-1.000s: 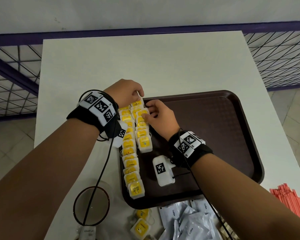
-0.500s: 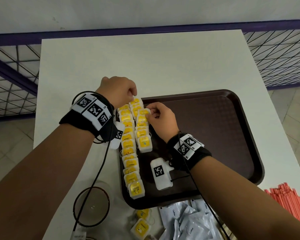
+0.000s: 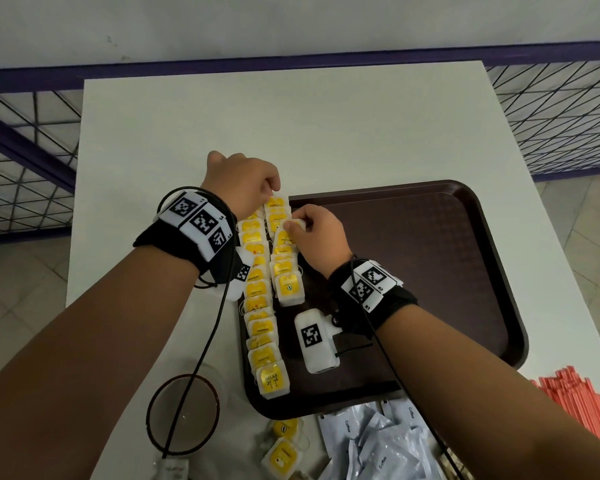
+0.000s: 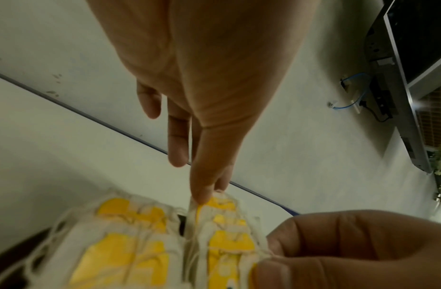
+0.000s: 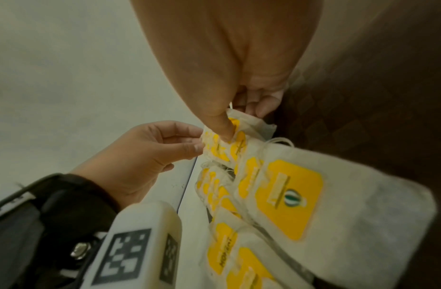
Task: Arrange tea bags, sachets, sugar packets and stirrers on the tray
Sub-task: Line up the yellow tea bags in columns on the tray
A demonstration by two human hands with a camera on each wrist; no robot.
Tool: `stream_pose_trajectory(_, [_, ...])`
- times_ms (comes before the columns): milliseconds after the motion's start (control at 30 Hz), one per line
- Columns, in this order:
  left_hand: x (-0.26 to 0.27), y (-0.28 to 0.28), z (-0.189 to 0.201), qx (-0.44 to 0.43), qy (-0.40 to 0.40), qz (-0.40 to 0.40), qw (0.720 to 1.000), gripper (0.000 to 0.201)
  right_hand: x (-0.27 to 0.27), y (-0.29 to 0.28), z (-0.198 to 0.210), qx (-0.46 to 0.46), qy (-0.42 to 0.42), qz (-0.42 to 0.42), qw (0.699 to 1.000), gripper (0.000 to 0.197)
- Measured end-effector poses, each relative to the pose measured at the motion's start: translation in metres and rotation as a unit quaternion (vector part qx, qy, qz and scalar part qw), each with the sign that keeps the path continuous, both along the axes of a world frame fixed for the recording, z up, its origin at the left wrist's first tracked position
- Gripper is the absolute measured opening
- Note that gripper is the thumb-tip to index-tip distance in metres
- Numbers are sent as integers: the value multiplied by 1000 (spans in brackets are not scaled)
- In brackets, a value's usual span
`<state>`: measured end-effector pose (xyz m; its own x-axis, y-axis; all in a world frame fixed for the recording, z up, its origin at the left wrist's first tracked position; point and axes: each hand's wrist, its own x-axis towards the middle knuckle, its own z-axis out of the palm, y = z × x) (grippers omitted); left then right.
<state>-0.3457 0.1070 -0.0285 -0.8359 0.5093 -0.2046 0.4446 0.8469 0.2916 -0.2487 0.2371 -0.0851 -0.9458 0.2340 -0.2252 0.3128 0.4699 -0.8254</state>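
Head view: both hands, left hand (image 3: 245, 183) and right hand (image 3: 317, 233), pinch tea bags (image 3: 278, 216).

Tea bag tags (image 3: 271, 378) read "RELAX", "MOMENT"; white sachets (image 3: 378, 441) read "Coffee".

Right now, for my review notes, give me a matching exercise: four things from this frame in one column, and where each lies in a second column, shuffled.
Things:
1. tea bag rows
2. coffee sachets
3. stirrers
4. glass

Places:
A. on the table, right of the tray
B. on the tray's left part
C. on the table, left of the tray's near corner
D. in a loose pile on the table, near side of the tray

Pairs: 1-B, 2-D, 3-A, 4-C
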Motion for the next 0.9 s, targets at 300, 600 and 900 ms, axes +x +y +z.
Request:
stream_pose_trajectory(300, [3,-5,-3,15,6,21,1000,21,2,1,3,-33,22,-27,999,19])
stream_pose_trajectory(600, [11,-9,4,-21,-3,1,1000,11,14,5,5,-59,39,-39,997,16])
stream_pose_trajectory(900, [10,-5,2,-9,-12,13,1000,16,16,2,5,-53,32,-55,997,15])
